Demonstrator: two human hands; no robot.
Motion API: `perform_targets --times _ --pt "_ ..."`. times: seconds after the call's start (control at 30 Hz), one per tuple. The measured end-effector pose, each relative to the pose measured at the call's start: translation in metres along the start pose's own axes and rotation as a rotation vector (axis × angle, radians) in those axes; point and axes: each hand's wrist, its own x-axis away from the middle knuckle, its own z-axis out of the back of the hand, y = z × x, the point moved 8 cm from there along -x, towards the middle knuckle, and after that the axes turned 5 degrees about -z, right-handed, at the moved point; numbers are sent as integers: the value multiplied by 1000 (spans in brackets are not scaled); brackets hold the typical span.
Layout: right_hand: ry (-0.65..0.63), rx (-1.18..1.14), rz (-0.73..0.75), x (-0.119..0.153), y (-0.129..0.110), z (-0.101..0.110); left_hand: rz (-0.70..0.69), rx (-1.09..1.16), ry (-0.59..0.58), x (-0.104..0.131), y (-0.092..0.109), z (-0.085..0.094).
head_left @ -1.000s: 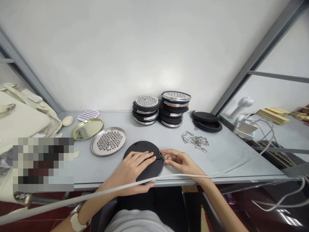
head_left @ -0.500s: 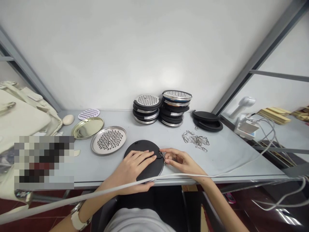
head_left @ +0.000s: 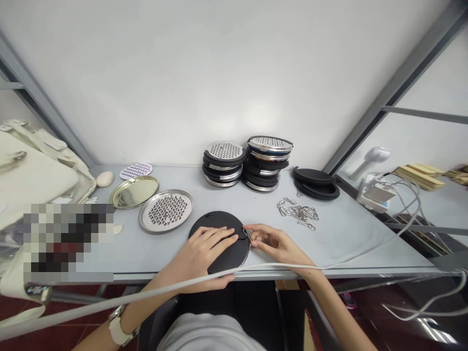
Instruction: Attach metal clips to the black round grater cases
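Observation:
My left hand lies over a round black disc at the table's front edge. Its fingers stretch across the top, and the thumb wraps the near rim. A thin silvery edge shows along the disc's right side. At that side, my right hand pinches a small metal wire clip between thumb and forefinger; the clip touches the disc's rim near a slot. Several similar wire clips lie loose to the right. Left of the disc rests a round metal grater plate, its raised teeth showing.
Behind stand two stacks of round graters in black holders. Black round holders lie at the right. A gold-coloured round lid, a purple-white perforated disc and a cream bag are left. A white cable crosses in front.
The view has shifted very slightly. Both hands keep their places on the disc and the clip, with no clear movement otherwise.

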Motion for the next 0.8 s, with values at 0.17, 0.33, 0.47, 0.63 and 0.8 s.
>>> perform_targets --times 0.17,0.33,0.47,0.63,0.8 --pt "5 -19 6 0 2 0 9 -5 -8 1 -1 -1" --pt "12 -32 0 0 3 1 1 -16 -2 1 -1 -1" --pt "10 -44 -8 -2 5 1 8 -18 -11 1 -2 -2" --pt "8 -47 -15 -2 5 1 3 -16 -8 1 -2 -2" --pt "4 -50 -25 0 4 2 0 -11 -14 2 -2 -2"
